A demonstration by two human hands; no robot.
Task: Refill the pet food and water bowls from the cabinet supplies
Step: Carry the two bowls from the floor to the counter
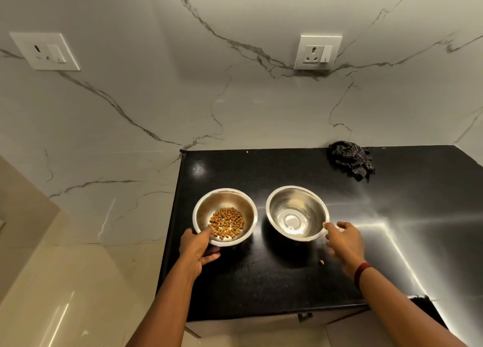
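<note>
Two steel bowls stand side by side on a black countertop [392, 189]. The left bowl [202, 210] holds a small heap of brown kibble [226, 221]. My left hand [198, 247] grips this bowl at its near left rim, thumb over the edge. The right bowl [277, 203] holds a little clear water at its bottom. My right hand [345, 242] is at that bowl's near right rim, fingers spread and slightly blurred, fingertips touching or just off the rim. It holds nothing.
A crumpled dark checked cloth [351, 159] lies at the back of the counter. One loose kibble piece [321, 262] lies near my right hand, another [247, 152] by the wall. Two wall sockets [317, 52] sit on the marble backsplash. The counter's left edge drops to a pale floor [65, 294].
</note>
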